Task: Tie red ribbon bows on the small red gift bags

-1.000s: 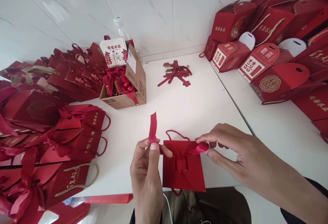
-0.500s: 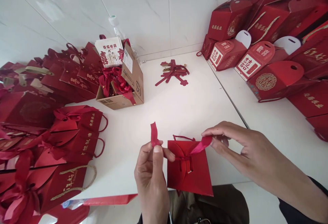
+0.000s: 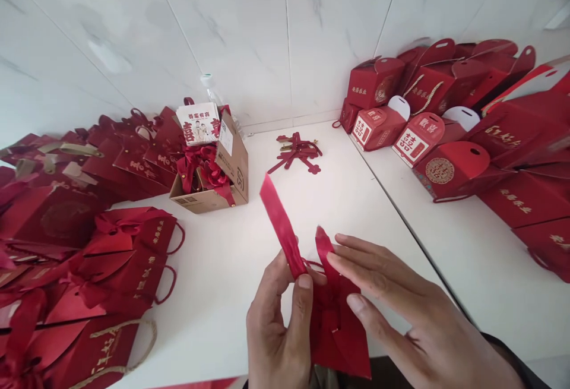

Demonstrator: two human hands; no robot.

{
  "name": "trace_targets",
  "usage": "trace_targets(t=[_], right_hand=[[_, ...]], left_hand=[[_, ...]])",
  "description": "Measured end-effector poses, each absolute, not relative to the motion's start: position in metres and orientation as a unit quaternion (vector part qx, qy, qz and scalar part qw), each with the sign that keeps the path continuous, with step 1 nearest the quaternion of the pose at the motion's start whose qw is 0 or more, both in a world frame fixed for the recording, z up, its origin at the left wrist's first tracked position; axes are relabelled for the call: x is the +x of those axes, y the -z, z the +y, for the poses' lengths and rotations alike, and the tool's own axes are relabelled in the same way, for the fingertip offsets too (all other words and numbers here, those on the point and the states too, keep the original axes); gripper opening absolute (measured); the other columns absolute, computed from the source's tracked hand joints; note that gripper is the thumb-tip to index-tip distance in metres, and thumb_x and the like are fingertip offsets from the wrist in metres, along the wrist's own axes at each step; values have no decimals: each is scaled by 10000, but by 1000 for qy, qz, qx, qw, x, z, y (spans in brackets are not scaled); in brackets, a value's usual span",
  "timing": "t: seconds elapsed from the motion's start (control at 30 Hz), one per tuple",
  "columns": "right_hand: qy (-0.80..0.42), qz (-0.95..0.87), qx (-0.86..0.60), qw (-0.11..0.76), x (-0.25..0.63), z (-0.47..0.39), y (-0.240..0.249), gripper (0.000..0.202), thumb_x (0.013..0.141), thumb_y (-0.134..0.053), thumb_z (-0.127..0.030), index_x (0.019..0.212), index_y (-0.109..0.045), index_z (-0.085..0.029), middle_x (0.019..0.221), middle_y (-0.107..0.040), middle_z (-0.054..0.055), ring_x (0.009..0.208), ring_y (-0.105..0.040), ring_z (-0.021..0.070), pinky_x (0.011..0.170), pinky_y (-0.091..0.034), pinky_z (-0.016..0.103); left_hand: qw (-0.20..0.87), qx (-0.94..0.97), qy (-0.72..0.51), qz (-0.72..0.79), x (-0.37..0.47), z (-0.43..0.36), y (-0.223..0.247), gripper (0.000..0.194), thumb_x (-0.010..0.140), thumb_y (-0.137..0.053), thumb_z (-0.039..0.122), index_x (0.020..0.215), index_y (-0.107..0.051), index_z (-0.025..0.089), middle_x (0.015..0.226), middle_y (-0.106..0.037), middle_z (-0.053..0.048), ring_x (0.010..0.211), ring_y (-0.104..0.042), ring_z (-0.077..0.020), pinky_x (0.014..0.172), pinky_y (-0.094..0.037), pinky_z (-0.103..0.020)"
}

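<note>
A small red gift box [image 3: 341,350] stands at the near edge of the table, with a red ribbon [image 3: 279,218] knotted over its folded top. Between thumb and forefinger, my left hand [image 3: 278,323] pinches the ribbon on the left side, and its long tail points up and away. My right hand [image 3: 401,294] is open over the box's right side, fingers stretched out and thumb apart. Its fingertips lie beside the other ribbon end [image 3: 324,243], which sticks up; whether they touch it I cannot tell. Both hands partly cover the box.
A cardboard box [image 3: 209,202] holds red ribbons and printed cards. Red velvet-like strips [image 3: 297,151] lie at the back middle. Finished red boxes with bows [image 3: 129,246] crowd the left; several red boxes [image 3: 449,169] stand on the right beyond a table seam. A tiled wall [image 3: 329,32] rises behind.
My right hand has released its ribbon end and opened. My left hand has moved slightly right and now holds the ribbon lower, with a longer tail showing. The view has tilted up.
</note>
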State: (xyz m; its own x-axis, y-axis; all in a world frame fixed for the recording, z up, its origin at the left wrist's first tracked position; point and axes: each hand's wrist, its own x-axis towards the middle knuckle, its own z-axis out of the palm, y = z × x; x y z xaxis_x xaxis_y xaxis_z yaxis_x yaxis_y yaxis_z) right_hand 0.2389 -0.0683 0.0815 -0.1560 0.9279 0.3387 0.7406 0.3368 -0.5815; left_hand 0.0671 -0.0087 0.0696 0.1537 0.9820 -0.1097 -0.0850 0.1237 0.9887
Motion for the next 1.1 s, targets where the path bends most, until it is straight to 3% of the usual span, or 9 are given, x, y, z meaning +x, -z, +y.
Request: trace_targets(t=[0.13,0.2,0.27,0.33,0.6,1.1], right_hand=[[-152,-653,-652,354,240,-71,-81,400,1059,-529,-255,1450,-518,-337,1343,-639,44,1271,-604,215,1054,-548,351],[-137,-612,-690,361,239,-72,-80,235,1047,-564,-304,1280,-590,-315,1172,-650,45,1120,-644,224,954,-567,368],[-165,-611,-686,359,236,-73,-80,46,1034,-584,-289,1076,-597,-299,1006,-638,13,961,-652,201,852,-565,341],[-229,-629,-655,350,230,-74,-81,86,1030,-569,-221,979,-572,-292,925,-627,-17,861,-650,172,777,-554,308],[-217,-676,-640,293,212,-76,-72,189,1015,-496,-81,1036,-574,-251,940,-612,22,861,-649,226,725,-547,389],[-166,-682,-655,279,212,-79,-73,153,1056,-444,-124,968,-510,-230,868,-572,30,757,-640,221,626,-532,357]], left_hand=[[588,469,-414,513,64,-13,-72,339,897,-735,504,1121,-770,251,988,-777,-63,873,-723,-217,757,-592,-298],[567,482,-409,528,62,-15,-71,311,915,-710,523,1022,-783,240,972,-769,-58,878,-715,-206,729,-580,-266],[555,505,-408,521,59,-16,-68,303,947,-670,521,976,-779,239,962,-763,-49,874,-711,-195,735,-575,-257],[547,526,-410,506,57,-17,-63,305,984,-620,509,974,-771,245,952,-753,-40,839,-700,-179,713,-568,-252],[527,544,-427,494,59,-22,-47,294,1031,-555,469,1031,-765,264,1034,-740,-49,994,-684,-200,872,-547,-304],[459,635,-409,468,56,-22,-39,201,1055,-525,344,1085,-717,293,1075,-726,-28,1010,-652,-194,859,-511,-304]])
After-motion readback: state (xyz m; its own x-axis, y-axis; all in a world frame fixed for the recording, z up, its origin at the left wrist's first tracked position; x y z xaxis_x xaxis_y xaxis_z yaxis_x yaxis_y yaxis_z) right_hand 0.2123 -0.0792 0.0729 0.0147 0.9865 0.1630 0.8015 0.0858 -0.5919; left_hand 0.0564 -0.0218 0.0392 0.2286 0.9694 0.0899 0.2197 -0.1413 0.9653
